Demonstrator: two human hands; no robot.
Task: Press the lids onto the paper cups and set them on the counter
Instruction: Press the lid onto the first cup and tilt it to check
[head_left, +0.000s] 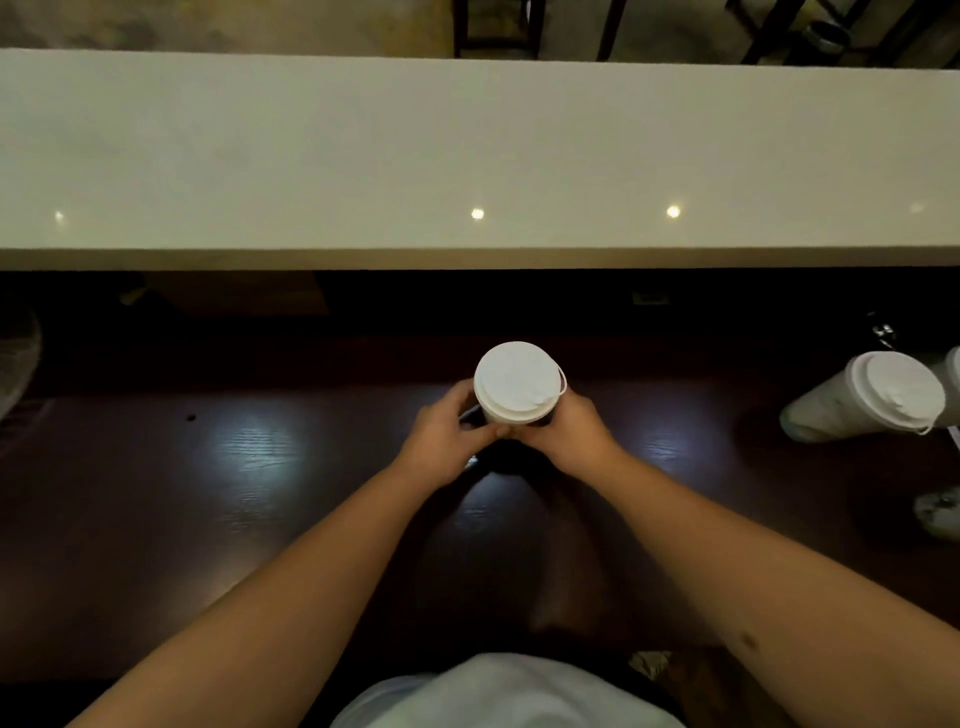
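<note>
A dark paper cup with a white lid (516, 382) on top stands upright in the middle, above the dark wooden worktop (208, 493). My left hand (451, 436) grips the cup's left side and my right hand (574, 434) grips its right side, both just below the lid's rim. The thumbs meet at the front of the cup, whose body is mostly hidden behind my hands. Beyond it runs the long pale raised counter (467, 156), bare of cups.
A stack of white lids (867, 397) lies on its side at the right edge of the worktop, with more white items beside and below it. Chair legs stand past the counter's far side. A fan-like object shows at the far left edge.
</note>
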